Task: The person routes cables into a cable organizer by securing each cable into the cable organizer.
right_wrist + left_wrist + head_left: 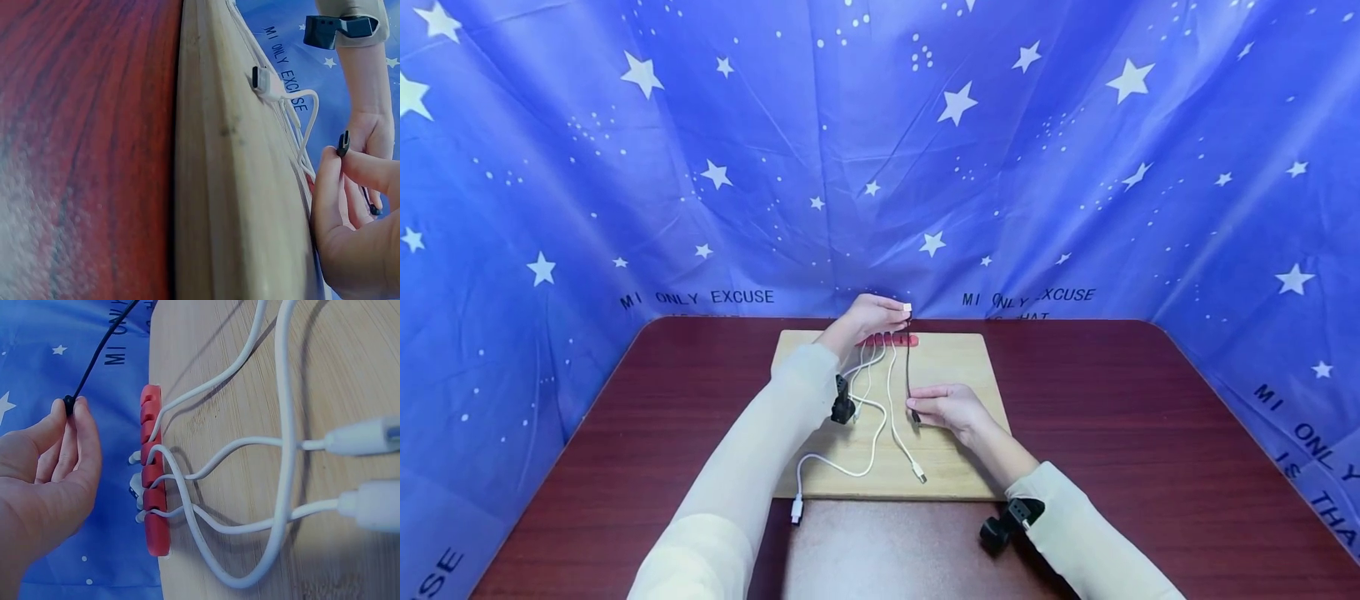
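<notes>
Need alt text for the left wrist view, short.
A left hand pinches a thin black cable beside a red multi-slot cable clip on the edge of a light wooden board. Three white cables sit in the clip's slots and loop across the board.

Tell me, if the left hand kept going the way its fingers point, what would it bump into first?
Probably the blue star cloth behind the table. The left hand pinches the black cable just past the red cable holder, fingers pointing rightward and away. Depth is hard to judge.
</notes>
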`<act>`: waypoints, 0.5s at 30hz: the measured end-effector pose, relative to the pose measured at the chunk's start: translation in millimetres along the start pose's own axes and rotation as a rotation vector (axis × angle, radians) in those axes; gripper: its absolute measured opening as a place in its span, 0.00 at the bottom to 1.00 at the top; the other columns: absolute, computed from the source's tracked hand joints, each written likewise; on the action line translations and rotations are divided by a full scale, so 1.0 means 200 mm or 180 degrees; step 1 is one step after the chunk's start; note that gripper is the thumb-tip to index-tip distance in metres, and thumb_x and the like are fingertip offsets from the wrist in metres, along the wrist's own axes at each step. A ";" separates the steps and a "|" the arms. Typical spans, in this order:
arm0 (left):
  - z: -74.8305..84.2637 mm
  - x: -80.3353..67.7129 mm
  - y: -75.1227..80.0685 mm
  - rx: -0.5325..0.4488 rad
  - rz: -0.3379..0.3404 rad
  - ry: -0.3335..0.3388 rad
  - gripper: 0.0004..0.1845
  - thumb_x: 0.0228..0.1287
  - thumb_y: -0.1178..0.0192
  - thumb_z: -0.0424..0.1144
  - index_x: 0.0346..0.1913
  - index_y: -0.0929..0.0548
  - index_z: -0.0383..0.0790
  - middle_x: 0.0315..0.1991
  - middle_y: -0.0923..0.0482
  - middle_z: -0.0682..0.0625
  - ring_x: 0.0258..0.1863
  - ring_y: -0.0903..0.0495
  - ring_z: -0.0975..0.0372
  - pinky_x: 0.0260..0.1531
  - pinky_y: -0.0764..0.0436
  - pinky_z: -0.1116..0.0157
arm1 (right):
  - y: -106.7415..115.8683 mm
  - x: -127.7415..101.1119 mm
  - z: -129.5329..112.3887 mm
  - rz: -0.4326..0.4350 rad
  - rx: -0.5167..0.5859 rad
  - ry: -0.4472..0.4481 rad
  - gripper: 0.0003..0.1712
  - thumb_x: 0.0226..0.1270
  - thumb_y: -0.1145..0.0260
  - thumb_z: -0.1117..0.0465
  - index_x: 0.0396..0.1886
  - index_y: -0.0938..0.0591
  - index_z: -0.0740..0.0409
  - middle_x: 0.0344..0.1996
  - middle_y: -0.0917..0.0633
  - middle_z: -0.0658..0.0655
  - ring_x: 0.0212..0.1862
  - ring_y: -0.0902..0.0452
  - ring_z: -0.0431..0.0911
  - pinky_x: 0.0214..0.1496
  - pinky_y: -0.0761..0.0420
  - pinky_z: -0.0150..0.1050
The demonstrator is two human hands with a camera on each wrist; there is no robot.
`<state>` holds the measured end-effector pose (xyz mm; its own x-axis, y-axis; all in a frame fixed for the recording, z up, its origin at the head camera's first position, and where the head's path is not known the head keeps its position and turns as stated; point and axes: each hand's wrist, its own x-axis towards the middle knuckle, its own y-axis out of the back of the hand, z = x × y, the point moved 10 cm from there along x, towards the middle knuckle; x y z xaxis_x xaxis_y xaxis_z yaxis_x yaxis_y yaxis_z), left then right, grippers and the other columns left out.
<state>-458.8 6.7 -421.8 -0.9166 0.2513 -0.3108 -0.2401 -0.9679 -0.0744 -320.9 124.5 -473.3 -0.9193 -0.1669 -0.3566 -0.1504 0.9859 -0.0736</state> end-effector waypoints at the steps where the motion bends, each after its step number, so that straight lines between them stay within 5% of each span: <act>1: 0.00 0.00 0.00 -0.0004 0.0003 -0.0007 0.20 0.61 0.42 0.21 0.58 0.24 0.25 0.59 0.24 0.32 0.61 0.23 0.47 0.56 0.17 0.63 | 0.00 0.00 0.00 -0.0015 0.0000 0.0004 0.26 0.59 0.34 0.74 0.57 0.27 0.79 0.24 0.12 0.47 0.29 0.16 0.35 0.39 0.13 0.28; 8: 0.00 0.01 -0.02 -0.0221 0.0065 -0.0022 0.19 0.61 0.42 0.21 0.56 0.23 0.24 0.58 0.24 0.32 0.60 0.23 0.47 0.56 0.17 0.63 | 0.00 0.00 -0.01 -0.0052 -0.0138 0.0101 0.24 0.59 0.35 0.75 0.55 0.26 0.81 0.24 0.13 0.47 0.28 0.16 0.35 0.39 0.12 0.32; 15: -0.02 0.01 0.02 -0.0081 0.0266 0.0067 0.19 0.59 0.39 0.22 0.55 0.21 0.26 0.56 0.22 0.32 0.57 0.21 0.48 0.52 0.15 0.65 | 0.01 0.00 -0.02 0.0121 -0.0257 0.0165 0.22 0.57 0.33 0.74 0.51 0.23 0.79 0.23 0.13 0.49 0.26 0.17 0.35 0.34 0.13 0.30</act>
<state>-460.3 2.8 -426.5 -0.9261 0.1698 -0.3369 -0.1547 -0.9854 -0.0713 -322.9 125.7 -468.9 -0.9421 -0.1304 -0.3089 -0.1419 0.9898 0.0150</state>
